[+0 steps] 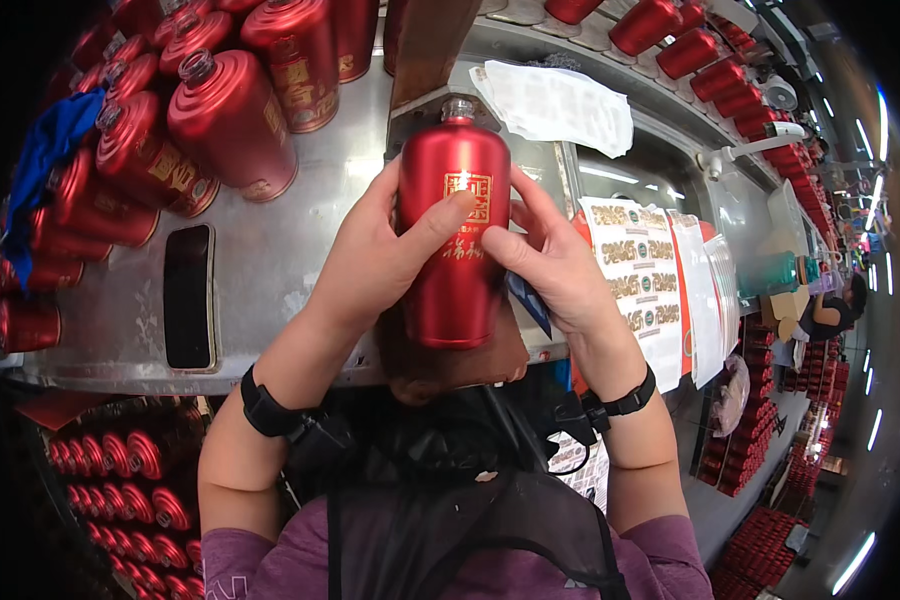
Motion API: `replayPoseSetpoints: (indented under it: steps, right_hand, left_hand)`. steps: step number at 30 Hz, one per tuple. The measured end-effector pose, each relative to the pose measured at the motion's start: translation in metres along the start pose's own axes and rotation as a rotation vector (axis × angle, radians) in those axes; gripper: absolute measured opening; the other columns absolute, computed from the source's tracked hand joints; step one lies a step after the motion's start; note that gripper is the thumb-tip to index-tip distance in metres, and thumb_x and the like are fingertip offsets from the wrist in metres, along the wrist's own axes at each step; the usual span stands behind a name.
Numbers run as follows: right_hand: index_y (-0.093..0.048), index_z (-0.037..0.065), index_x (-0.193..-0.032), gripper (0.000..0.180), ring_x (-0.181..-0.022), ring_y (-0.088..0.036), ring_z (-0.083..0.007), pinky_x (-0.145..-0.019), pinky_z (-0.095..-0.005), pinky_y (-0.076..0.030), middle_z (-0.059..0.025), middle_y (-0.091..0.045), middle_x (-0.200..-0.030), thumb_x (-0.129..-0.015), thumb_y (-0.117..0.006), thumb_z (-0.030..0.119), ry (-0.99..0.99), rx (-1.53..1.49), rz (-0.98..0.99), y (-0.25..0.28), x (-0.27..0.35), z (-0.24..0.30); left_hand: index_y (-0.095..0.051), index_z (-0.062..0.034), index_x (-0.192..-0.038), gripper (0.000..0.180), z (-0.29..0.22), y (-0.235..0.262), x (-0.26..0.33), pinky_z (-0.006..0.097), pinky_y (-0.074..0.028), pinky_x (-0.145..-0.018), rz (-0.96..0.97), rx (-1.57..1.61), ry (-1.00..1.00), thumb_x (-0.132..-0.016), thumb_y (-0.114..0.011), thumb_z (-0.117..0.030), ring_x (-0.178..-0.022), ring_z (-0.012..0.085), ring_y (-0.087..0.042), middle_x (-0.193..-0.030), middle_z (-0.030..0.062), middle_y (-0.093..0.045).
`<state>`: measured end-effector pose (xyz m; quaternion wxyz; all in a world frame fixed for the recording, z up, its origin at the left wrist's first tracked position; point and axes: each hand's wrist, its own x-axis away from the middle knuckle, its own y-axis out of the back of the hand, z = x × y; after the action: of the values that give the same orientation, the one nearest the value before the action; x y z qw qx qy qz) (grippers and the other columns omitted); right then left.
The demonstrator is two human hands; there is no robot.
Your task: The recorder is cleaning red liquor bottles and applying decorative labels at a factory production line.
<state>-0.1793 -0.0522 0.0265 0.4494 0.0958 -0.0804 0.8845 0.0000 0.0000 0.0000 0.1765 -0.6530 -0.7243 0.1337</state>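
A red bottle with a clear glass neck and gold lettering stands nearly upright in front of me, between both hands. My left hand is closed round its left side, the thumb pressing on the gold print. On the other side my right hand grips the bottle, its thumb lying on the front near the lettering. A small dark blue piece shows below my right palm; I cannot tell what it is. Beneath the bottle is a brown block at the table's front edge.
Several red bottles crowd the metal table at left, with a blue cloth over some. A black phone lies nearby. Sheets of gold labels are at right, a white sheet behind. A co-worker is far right.
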Motion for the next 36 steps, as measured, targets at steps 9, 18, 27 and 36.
replayPoseSetpoints:
  steps: [9,18,27,36]
  right_hand:
    - [-0.052,0.0,-0.132,0.04,-0.109,-0.057,-0.0115,-0.094,-0.0242,-0.045,-0.0058,-0.06,-0.116,-0.094,-0.065,0.006,0.015,-0.132,-0.185,-0.004,0.058,-0.004]
    - [-0.056,0.001,-0.115,0.03,-0.102,-0.059,-0.0101,-0.089,-0.0251,-0.048,-0.0062,-0.062,-0.11,-0.088,-0.07,0.0,0.028,-0.086,-0.148,-0.021,0.058,0.003]
    - [-0.057,0.002,-0.115,0.031,-0.101,-0.06,-0.0099,-0.089,-0.0249,-0.048,-0.0058,-0.064,-0.107,-0.087,-0.071,0.0,0.028,-0.079,-0.153,-0.024,0.056,0.003]
    - [-0.057,0.002,-0.114,0.03,-0.1,-0.06,-0.0096,-0.087,-0.0242,-0.049,-0.0061,-0.064,-0.107,-0.087,-0.071,0.0,0.053,-0.055,-0.166,-0.024,0.056,0.001]
  left_hand:
    - [-0.033,0.0003,-0.148,0.07,0.009,0.007,0.015,0.031,-0.049,-0.097,0.066,-0.023,-0.019,-0.092,-0.071,-0.016,-0.113,0.0149,-0.059,-0.128,0.0105,-0.058]
    - [-0.032,0.0,-0.149,0.07,0.003,0.002,0.019,0.032,-0.049,-0.098,0.05,-0.063,-0.049,-0.093,-0.07,-0.016,-0.114,0.0147,-0.059,-0.128,0.0101,-0.058]
    - [-0.034,-0.0006,-0.147,0.068,0.006,0.004,0.019,0.031,-0.05,-0.096,0.053,0.004,-0.046,-0.093,-0.07,-0.018,-0.112,0.0143,-0.06,-0.126,0.0098,-0.059]
    - [-0.037,-0.0008,-0.145,0.068,0.006,0.003,0.019,0.031,-0.05,-0.095,0.055,0.006,-0.041,-0.091,-0.072,-0.022,-0.111,0.0151,-0.061,-0.125,0.0102,-0.06]
